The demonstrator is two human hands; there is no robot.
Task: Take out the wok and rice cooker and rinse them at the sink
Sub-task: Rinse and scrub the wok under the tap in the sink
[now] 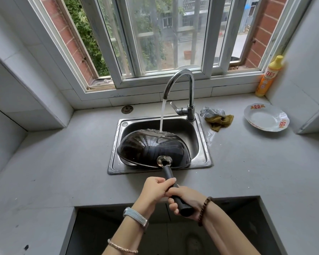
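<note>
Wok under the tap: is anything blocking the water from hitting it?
Nothing visible does. Water from the faucet falls straight onto the overturned wok in the sink, while the left hand and right hand grip its handle.

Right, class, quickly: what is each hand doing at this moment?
Left hand: fingers curled round the wok handle, nearer the pan.
Right hand: fingers curled round the same handle, at its end.

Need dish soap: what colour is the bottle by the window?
Yellow plastic bottle, orange label; head view.
</note>
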